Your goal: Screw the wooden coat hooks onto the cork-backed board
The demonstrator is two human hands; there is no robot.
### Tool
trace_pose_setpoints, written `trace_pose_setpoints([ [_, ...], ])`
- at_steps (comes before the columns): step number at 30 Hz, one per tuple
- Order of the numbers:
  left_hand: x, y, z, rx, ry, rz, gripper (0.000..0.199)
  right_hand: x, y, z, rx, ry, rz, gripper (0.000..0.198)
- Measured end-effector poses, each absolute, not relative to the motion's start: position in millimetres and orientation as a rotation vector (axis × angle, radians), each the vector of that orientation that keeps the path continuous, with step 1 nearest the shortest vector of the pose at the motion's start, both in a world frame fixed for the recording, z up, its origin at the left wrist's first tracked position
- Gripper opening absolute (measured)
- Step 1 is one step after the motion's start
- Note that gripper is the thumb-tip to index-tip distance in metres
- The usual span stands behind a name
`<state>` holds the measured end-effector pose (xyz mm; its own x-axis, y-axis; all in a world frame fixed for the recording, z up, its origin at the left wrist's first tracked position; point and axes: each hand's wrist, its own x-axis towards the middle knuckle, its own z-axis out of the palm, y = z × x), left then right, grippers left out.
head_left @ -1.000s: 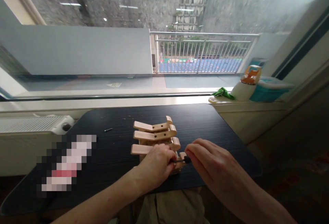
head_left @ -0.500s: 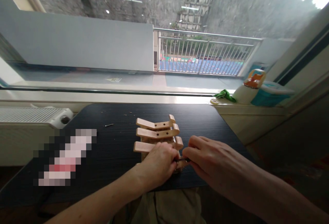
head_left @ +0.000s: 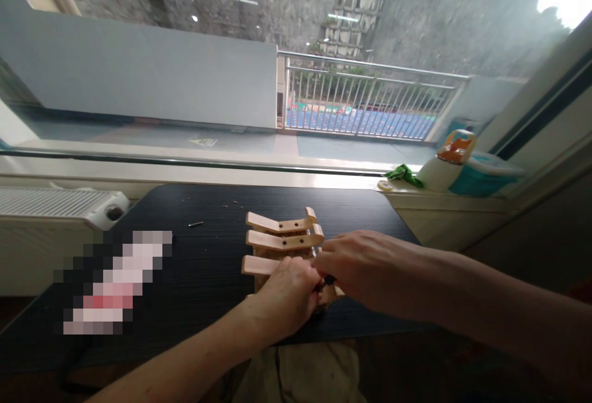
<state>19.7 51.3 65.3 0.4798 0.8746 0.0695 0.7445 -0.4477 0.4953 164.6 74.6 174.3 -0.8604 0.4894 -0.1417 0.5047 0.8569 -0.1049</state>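
In front of me lie several curved wooden hooks [head_left: 289, 241], side by side over a clear-wrapped block that is mostly covered. Dark holes show in the two far hooks. My left hand [head_left: 291, 289] is closed over the near end, its fingers pressed around the nearest wooden hook [head_left: 329, 295], largely hidden under the hand. From the right, my right hand [head_left: 356, 264] pinches a small dark tool [head_left: 330, 279] against my left fingertips. Only the dark end of this tool shows, so its kind is unclear.
A small metal rod [head_left: 195, 224] and light crumbs lie on the black table [head_left: 203, 292]. A blurred-out item [head_left: 115, 286] lies at left. On the sill stand a white-and-orange bottle [head_left: 446, 162], a green cloth [head_left: 403, 174] and a teal box [head_left: 485, 174]. A radiator [head_left: 60, 205] is at left.
My right hand has turned and moved left and slightly up, closer to my left hand. The tool's thin shaft, seen before, is now mostly covered. My left hand stays put.
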Motion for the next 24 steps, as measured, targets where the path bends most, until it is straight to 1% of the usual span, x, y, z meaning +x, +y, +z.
trace_pose_setpoints([
  [1,20,52,65,2.336,1.351,0.431,0.014,165,76,176,0.754,2.867,-0.198,0.01],
  [3,19,52,65,2.35,1.355,0.401,0.016,164,75,179,0.837,2.792,-0.158,0.008],
  [7,19,52,66,2.367,1.357,0.387,0.018,157,70,188,0.899,2.651,-0.106,0.01],
  [12,19,52,65,2.391,1.381,0.391,0.016,157,72,189,0.727,2.713,-0.139,0.011],
  [15,19,52,66,2.381,1.368,0.39,0.014,160,79,186,0.676,2.745,-0.155,0.009],
  [19,19,52,67,2.368,1.355,0.376,0.016,163,84,183,0.805,2.716,-0.129,0.016],
  [24,19,52,67,2.364,1.358,0.362,0.016,157,76,189,0.933,2.613,0.017,0.009],
])
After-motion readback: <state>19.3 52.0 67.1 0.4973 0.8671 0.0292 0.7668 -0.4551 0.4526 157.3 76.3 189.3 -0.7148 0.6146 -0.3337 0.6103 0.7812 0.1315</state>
